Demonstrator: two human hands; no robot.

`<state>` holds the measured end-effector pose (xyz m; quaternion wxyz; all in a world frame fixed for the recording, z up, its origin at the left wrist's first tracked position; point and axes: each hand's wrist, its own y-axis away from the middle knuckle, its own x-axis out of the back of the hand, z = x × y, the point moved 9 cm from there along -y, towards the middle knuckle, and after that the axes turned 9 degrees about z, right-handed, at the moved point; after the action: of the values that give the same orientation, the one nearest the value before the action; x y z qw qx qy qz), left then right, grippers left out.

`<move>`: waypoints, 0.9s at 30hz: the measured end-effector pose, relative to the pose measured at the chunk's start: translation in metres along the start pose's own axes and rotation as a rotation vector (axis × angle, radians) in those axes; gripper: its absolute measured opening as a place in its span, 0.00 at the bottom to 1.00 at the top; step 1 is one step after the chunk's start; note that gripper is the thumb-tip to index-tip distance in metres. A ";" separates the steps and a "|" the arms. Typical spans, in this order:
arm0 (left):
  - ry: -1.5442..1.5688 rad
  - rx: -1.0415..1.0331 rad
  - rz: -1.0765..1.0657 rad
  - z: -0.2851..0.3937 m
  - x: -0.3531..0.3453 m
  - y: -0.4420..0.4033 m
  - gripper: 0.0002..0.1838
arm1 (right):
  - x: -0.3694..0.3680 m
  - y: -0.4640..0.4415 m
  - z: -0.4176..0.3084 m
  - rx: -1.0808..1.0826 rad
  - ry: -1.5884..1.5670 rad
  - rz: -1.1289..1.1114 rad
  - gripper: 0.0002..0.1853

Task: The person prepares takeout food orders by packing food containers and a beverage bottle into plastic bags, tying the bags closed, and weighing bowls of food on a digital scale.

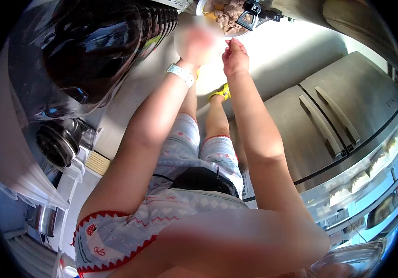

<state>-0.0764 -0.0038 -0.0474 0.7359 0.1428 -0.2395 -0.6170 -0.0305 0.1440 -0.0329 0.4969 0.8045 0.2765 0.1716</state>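
Observation:
At the top of the head view is a white bowl [236, 35] filled with pale brown meat chunks [230, 17] and a few yellow pieces. My right hand [236, 59] is closed, its thumb and fingertips pinching the near rim of the bowl. Beside the bowl's lower left edge is my left hand [199, 42], with a pale watch band [180, 74] on the wrist. A blur covers that hand, so its fingers and its grip cannot be made out. A black clip-like piece [249, 17] lies over the right side of the bowl.
On the right stands a steel cabinet [282, 134] with two long door handles. A large dark glossy container [92, 51] fills the upper left. Below it, black pans [57, 143] sit near a white shelf. My feet, in yellow shoes [226, 91], stand on the pale floor.

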 end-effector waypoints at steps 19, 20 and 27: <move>0.392 0.188 0.015 -0.008 0.020 -0.003 0.14 | 0.009 -0.003 -0.039 0.192 0.196 0.052 0.04; 0.369 0.168 0.007 -0.005 0.020 -0.003 0.14 | 0.011 -0.006 -0.044 0.198 0.197 0.077 0.04; 0.654 0.366 0.074 0.003 0.014 0.005 0.14 | 0.003 0.005 -0.010 0.012 0.119 0.023 0.04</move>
<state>-0.0717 -0.0161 -0.0398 0.7575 0.4529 -0.1031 -0.4588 -0.0326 0.1511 -0.0237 0.4728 0.7990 0.2973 0.2229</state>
